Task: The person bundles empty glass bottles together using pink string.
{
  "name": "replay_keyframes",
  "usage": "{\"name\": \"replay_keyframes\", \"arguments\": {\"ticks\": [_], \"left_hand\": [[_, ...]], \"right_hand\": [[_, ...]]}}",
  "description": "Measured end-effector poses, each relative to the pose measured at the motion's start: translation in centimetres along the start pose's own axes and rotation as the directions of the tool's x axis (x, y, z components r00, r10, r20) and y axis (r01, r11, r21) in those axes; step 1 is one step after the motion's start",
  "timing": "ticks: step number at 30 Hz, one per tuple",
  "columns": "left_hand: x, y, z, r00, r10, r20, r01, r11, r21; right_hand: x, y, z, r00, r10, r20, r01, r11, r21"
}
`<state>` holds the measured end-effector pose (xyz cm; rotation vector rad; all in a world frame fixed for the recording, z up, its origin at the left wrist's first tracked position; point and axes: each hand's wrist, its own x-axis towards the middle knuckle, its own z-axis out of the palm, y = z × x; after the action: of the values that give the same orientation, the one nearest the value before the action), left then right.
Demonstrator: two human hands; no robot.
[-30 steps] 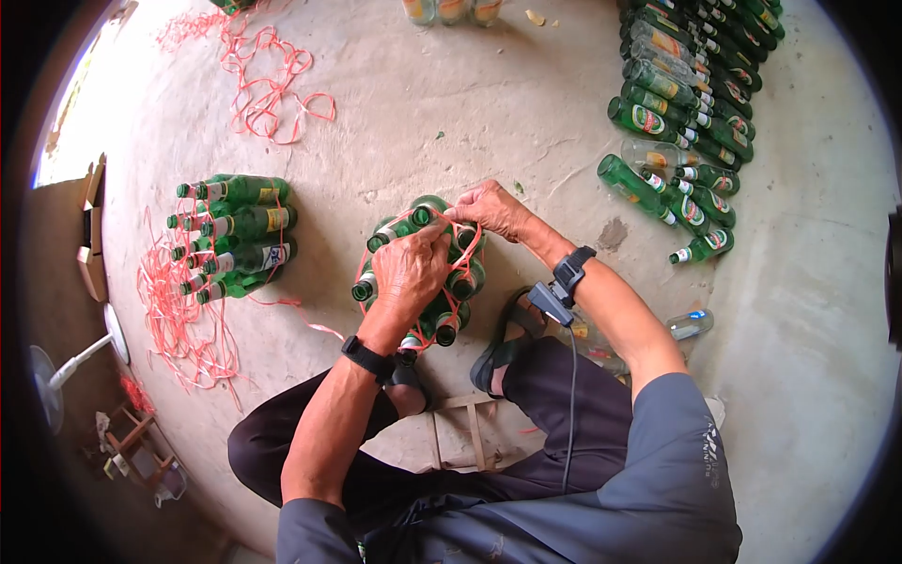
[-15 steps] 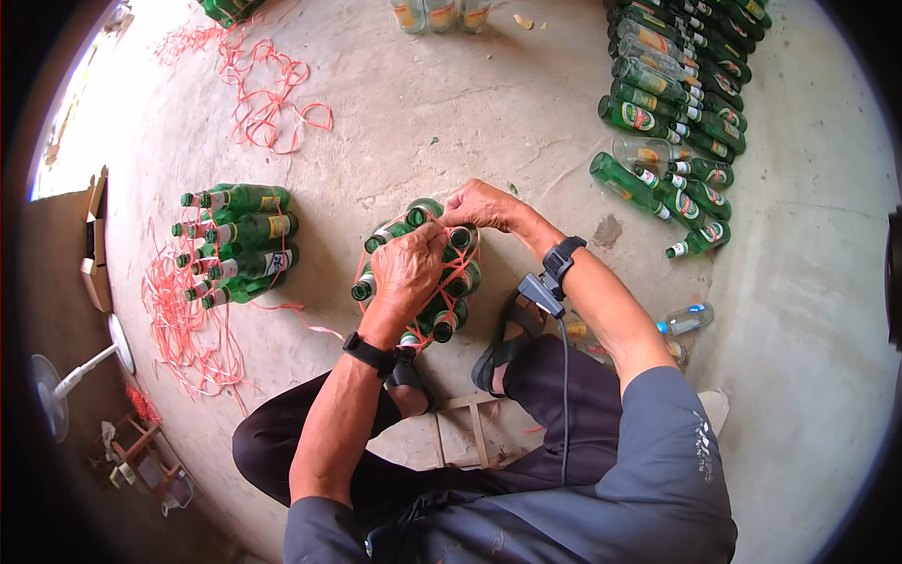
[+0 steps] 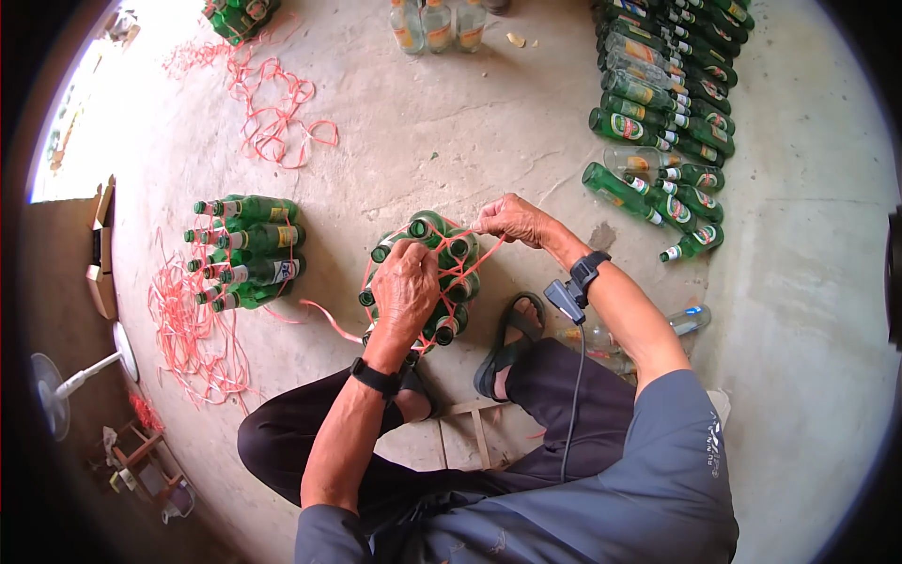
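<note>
A bundle of upright green glass bottles (image 3: 427, 226) stands on the floor before me, with pink plastic string (image 3: 455, 274) running around and between the necks. My left hand (image 3: 404, 289) lies over the bundle's left side, its fingers curled and pinched together among the necks on the string; the fingertips are partly hidden. Just right of the bundle, my right hand (image 3: 517, 222) pinches a length of the same string, which stretches back to the bottles. A loose tail of string (image 3: 329, 318) trails from the bundle's left side across the floor.
Left stands another bundle of green bottles (image 3: 254, 249) beside a tangled string heap (image 3: 193, 324). More string (image 3: 272, 103) lies farther off. Clear bottles (image 3: 437, 26) stand at the back. Many bottles (image 3: 625, 127) lie along the right wall. A white fan (image 3: 89, 376) is at left.
My right hand has moved right, away from the bottle necks, drawing out a length of string. My left hand stays over the bundle. The whole view has shifted slightly.
</note>
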<state>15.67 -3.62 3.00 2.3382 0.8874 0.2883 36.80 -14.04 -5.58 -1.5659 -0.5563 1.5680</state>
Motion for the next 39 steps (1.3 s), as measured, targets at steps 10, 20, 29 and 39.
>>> {"name": "replay_keyframes", "arguments": {"ticks": [10,20,29,39], "left_hand": [[-0.4,0.4,-2.2,0.902,-0.399,0.165,0.432,0.84,-0.327],[-2.5,0.4,-1.9,0.712,-0.587,0.386,0.645,0.329,-0.689],[-2.9,0.2,-1.3,0.658,-0.657,0.368,0.633,0.218,-0.743],[-1.2,-0.6,-1.7,0.506,-0.697,0.508,0.736,0.041,-0.676]], "right_hand": [[0.5,-3.4,3.0,0.977,-0.206,0.055,0.212,0.97,-0.119],[2.3,-4.5,3.4,0.962,-0.211,0.174,0.254,0.926,-0.278],[2.4,-4.3,3.5,0.962,-0.208,0.175,0.251,0.926,-0.282],[2.1,-5.0,3.5,0.968,-0.177,0.179,0.221,0.937,-0.271]]}}
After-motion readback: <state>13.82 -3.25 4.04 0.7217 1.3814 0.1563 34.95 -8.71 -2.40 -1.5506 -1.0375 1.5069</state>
